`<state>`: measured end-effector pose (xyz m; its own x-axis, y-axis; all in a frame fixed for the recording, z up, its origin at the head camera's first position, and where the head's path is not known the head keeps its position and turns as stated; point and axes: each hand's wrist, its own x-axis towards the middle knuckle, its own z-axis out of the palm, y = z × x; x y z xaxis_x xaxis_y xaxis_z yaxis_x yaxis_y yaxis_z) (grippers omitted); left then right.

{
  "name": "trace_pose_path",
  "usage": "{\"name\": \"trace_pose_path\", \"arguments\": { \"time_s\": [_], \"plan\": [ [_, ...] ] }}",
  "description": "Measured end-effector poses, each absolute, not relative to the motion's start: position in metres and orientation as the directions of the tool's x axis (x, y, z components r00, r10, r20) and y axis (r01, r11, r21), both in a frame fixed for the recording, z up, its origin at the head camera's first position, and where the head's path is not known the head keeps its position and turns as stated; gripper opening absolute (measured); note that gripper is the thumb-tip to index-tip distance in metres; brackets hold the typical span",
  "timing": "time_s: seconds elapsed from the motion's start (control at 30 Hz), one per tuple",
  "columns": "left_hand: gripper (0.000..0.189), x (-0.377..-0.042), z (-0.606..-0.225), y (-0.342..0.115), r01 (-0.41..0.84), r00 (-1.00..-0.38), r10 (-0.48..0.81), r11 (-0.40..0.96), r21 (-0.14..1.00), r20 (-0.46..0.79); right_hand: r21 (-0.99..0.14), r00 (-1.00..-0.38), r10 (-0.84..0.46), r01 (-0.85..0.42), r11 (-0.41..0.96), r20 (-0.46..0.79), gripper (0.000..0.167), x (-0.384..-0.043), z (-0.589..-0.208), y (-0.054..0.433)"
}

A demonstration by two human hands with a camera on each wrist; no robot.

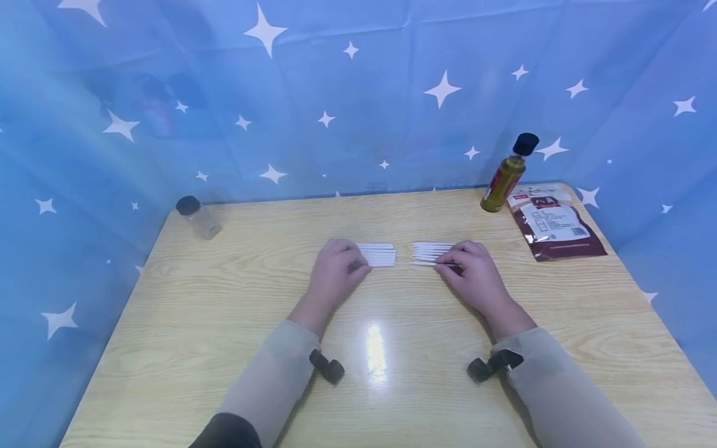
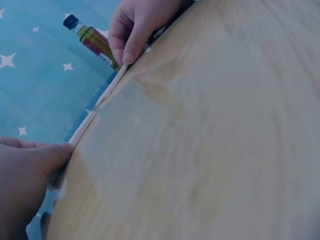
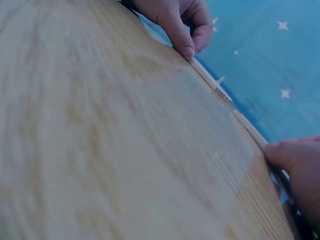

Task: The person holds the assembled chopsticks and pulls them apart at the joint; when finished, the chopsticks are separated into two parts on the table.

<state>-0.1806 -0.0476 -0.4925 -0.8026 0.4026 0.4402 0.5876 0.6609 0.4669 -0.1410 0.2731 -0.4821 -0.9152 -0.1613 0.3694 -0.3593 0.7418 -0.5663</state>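
Two groups of thin white sticks lie flat on the wooden table, end to end with a small gap between them. At the outer end of the left group (image 1: 379,255), my left hand (image 1: 334,269) has its thumb and fingers around the edges of the sticks. My right hand (image 1: 475,275) holds the right group (image 1: 428,250) at its outer end, thumb at the near side. One stick (image 1: 421,263) of that group lies slightly apart, under the right thumb and fingertips. In the left wrist view, the left thumb (image 2: 57,152) presses against the near stick's side.
A dark-capped clear jar (image 1: 203,219) is at the table's back left. At the back right stand a bottle of yellow-green oil (image 1: 504,180) and, beside it, a maroon and white packet (image 1: 551,224) lying flat. A blue star-patterned cloth (image 1: 364,112) hangs behind the table (image 1: 403,386).
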Motion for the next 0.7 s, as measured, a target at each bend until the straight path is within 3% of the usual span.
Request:
{"name": "trace_pose_path", "arguments": {
  "time_s": [0.27,0.43,0.5,0.7],
  "plan": [
    [0.014,-0.1798,-0.4895,-0.0445,0.549,-0.831,0.367,0.663,0.509,0.418,-0.565,-0.916,-0.151,-0.352,0.746,0.372,0.008,-0.1419,-0.4809,0.2707],
    [0.064,-0.1812,-0.4879,-0.0437,0.419,-0.907,0.307,0.716,0.558,0.288,-0.56,-0.901,-0.159,-0.381,0.736,0.404,0.016,-0.1438,-0.482,0.2708],
    [0.074,-0.1814,-0.488,-0.0435,0.395,-0.918,0.305,0.733,0.553,0.252,-0.564,-0.907,-0.155,-0.37,0.738,0.393,0.024,-0.1444,-0.4822,0.2712],
    [0.068,-0.1817,-0.489,-0.0428,0.441,-0.897,0.36,0.738,0.51,0.255,-0.579,-0.94,-0.133,-0.3,0.758,0.314,0.039,-0.1434,-0.4811,0.273]
  ]
}}
